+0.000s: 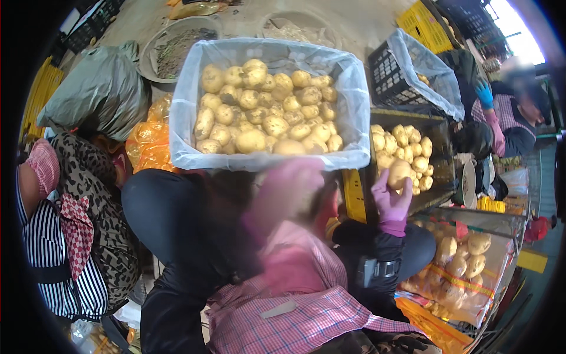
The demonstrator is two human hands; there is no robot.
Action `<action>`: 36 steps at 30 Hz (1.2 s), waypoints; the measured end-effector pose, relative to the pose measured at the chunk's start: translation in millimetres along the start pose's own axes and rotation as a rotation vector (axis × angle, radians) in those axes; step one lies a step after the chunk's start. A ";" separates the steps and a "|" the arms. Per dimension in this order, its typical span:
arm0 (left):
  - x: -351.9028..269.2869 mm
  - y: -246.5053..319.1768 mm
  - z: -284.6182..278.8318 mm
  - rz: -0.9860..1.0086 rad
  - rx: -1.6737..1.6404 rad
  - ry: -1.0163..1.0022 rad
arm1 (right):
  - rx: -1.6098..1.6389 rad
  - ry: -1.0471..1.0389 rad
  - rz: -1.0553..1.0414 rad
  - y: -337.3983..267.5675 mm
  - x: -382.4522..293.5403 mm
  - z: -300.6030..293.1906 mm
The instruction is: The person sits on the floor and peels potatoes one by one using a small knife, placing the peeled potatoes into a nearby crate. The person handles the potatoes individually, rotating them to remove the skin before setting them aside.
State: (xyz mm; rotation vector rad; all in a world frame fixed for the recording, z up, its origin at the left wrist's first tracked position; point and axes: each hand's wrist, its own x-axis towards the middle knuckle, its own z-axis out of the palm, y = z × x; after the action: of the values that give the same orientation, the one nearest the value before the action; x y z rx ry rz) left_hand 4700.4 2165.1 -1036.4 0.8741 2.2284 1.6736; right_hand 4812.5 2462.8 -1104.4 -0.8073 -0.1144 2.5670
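Note:
A large crate lined with white mesh cloth [269, 164] stands in front of my knees, filled with potatoes [275, 126], some soil-stained. My left hand [283, 194], in a pink-purple glove, is strongly blurred near the crate's front edge; whether it holds something is unclear. Over a dark crate [444, 155] at the right, my right hand [392, 199], in a light purple glove, grips a large potato [399, 174] between thumb and fingers. Cleaner-looking potatoes [419, 163] lie in that dark crate, beyond the held one.
A black lined crate [391, 73] stands at upper right. A basin of soil and debris [181, 55], a grey-green sack [99, 93] and an orange bag [150, 146] lie left. Bagged potatoes [455, 265] rest at lower right. One person [75, 212] sits left, another [508, 110] right.

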 end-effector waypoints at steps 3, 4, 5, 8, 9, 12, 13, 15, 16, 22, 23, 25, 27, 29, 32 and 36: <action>-18.7 -29.6 22.8 -0.286 -0.568 -0.056 | -0.451 -0.157 -0.087 37.6 39.7 31.2; -31.6 -36.6 41.5 -0.316 -0.694 -0.039 | -0.622 -0.273 -0.042 73.2 51.2 57.2; -32.9 -34.0 39.6 -0.333 -0.570 -0.097 | -0.789 -0.390 -0.005 106.9 65.5 79.5; -23.1 6.0 9.6 -0.315 0.306 -0.428 | -1.242 -0.610 0.107 188.1 127.4 120.9; -27.1 3.1 10.8 -0.335 0.380 -0.414 | -1.385 -0.622 0.114 221.4 159.2 122.8; -34.4 -9.7 26.5 -0.277 0.526 -0.361 | -1.955 -0.585 -0.195 284.5 270.0 126.7; -33.4 -15.4 25.0 -0.210 0.536 -0.314 | -2.136 -0.542 -0.245 296.4 304.1 121.0; -36.2 -30.0 16.5 -0.137 0.588 -0.191 | -2.369 -0.713 -0.275 350.0 305.8 115.9; -36.2 -32.5 16.1 -0.070 0.603 -0.141 | -2.473 -0.837 -0.330 351.8 308.2 116.0; -43.4 -51.6 41.5 -0.674 -0.560 -0.122 | -1.625 -0.894 0.286 319.2 232.7 129.1; -33.4 -40.7 29.6 -0.521 0.003 -0.196 | -1.405 -0.722 0.464 306.4 194.3 145.1; -12.6 -27.1 17.9 -0.234 0.451 -0.123 | -1.169 -0.561 0.613 254.6 156.4 150.6; -3.1 -27.3 4.9 -0.115 0.235 0.153 | -1.013 -0.490 0.624 225.1 90.0 163.0; 6.7 -17.4 -10.3 -0.115 0.239 0.110 | -0.848 -0.407 0.517 173.6 64.6 136.7; 19.1 15.9 -1.4 -0.235 0.265 -0.072 | -0.972 -0.453 0.067 85.7 5.0 118.3; -14.0 -57.9 29.3 0.089 0.360 -0.064 | -1.732 -0.151 -1.404 -21.7 -81.7 149.4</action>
State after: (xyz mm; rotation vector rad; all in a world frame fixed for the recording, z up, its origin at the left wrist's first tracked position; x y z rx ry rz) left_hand 4707.5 2170.4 -1102.3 1.1047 2.5219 1.2738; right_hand 4796.8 2454.4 -933.7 -0.5095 -2.1198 0.6793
